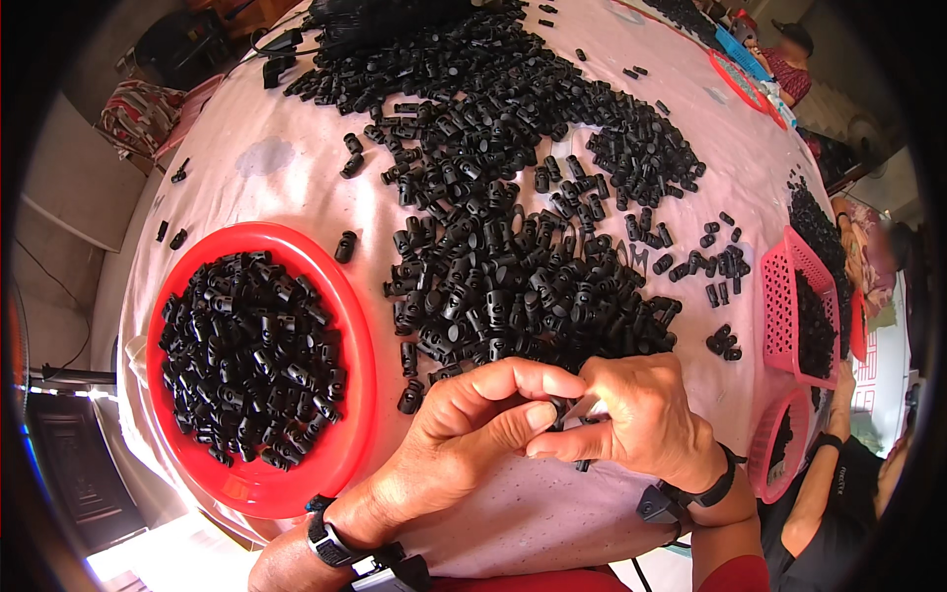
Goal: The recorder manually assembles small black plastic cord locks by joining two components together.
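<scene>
My left hand (469,429) and my right hand (651,409) meet just in front of a large pile of black plastic cord locks (513,296). Thumb and bent forefinger of each hand pinch together around a small black cord lock (560,407), mostly covered by the fingers. How its parts fit together there is hidden. Left of my left forearm stands a round red basin (360,395) heaped with black cord locks (252,355). A couple of loose pieces (410,397) lie between the basin and my left hand.
A pinkish cloth (266,187) covers the table. Smaller black parts form a heap (646,153) at the back right. Along the right edge stand a pink perforated basket (784,316) and a round pink basket (764,459). Other people sit on that side, one arm (819,483) close by.
</scene>
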`<state>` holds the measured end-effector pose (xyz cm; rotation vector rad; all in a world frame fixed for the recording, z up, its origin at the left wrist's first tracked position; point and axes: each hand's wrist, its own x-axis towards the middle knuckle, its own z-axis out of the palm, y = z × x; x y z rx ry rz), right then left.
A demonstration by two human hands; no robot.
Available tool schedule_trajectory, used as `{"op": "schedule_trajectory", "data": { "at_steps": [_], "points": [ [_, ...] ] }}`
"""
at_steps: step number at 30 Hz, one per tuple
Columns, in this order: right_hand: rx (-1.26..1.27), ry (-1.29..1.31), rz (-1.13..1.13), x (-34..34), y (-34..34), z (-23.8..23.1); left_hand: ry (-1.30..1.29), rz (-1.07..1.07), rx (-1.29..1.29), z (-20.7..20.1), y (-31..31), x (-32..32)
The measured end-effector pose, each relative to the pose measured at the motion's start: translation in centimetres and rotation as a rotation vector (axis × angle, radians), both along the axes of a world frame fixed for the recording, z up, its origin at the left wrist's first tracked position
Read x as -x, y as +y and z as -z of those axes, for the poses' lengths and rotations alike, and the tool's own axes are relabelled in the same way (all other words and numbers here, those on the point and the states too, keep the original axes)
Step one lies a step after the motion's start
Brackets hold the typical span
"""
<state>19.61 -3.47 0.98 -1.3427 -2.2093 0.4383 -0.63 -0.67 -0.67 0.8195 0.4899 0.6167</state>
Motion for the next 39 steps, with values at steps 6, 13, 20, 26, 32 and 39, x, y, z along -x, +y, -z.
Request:
{"op": "schedule_trajectory", "data": {
  "at_steps": [6,13,20,26,32,39],
  "points": [
    [0.015,0.087,-0.018,-0.2,-0.2,-0.6,-0.059,0.006,0.075,0.2,-0.1,0.0],
    [-0.005,0.183,-0.011,0.3,0.1,-0.7,-0.104,-0.016,0.131,0.3,-0.1,0.2],
    [-0.095,0.22,0.002,0.4,0.0,-0.7,-0.098,-0.092,0.146,0.2,0.0,-0.3],
    [-0.127,0.174,0.02,0.6,0.1,-0.8,-0.058,-0.059,0.146,0.2,0.1,0.0],
    [-0.141,0.242,-0.01,0.4,0.1,-0.8,-0.028,-0.018,0.226,0.0,0.2,0.0],
    [-0.05,0.299,0.019,0.3,0.1,-1.0,-0.059,-0.049,0.262,0.2,0.1,0.2]
  ]
}}
